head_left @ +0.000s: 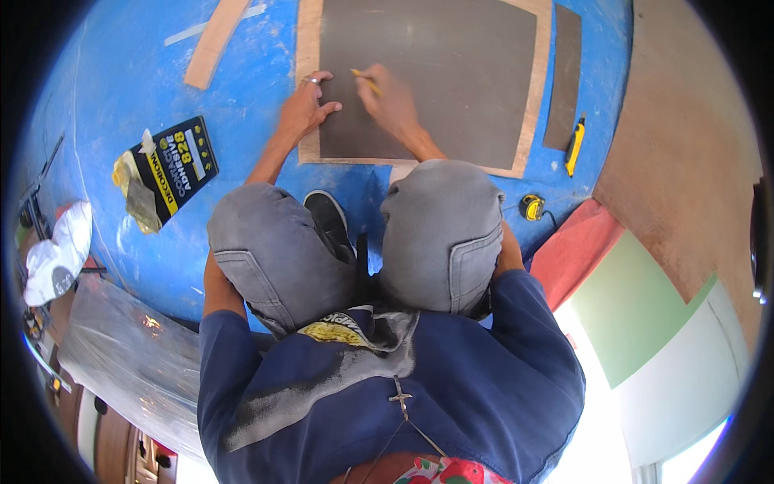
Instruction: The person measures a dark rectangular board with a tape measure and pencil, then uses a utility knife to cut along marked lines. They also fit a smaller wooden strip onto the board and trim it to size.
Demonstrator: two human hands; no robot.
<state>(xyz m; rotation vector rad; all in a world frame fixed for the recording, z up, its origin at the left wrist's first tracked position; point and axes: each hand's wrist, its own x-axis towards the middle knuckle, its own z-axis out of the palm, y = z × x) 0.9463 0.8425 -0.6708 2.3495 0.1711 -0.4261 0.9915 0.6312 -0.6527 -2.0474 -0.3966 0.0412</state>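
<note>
A dark grey-brown sheet (451, 73) lies on a larger light wooden board (309, 153), which shows as a border around it. My left hand (306, 105) rests across the sheet's left edge. Its thumb and fingers are apart, holding nothing, and a ring is on one finger. My right hand (389, 101) is over the sheet, slightly smeared by motion. It is closed on a thin yellow pencil (367, 79), whose end points up and left. The pencil's tip is too small to tell whether it touches the sheet.
Blue covering (250, 105) lies underneath. On the right are a dark strip (564, 77), a yellow utility knife (575, 147) and a tape measure (531, 207). A wooden strip (214, 48) lies far left, a black-and-yellow adhesive tin (173, 169) nearer. My knees flank the near edge.
</note>
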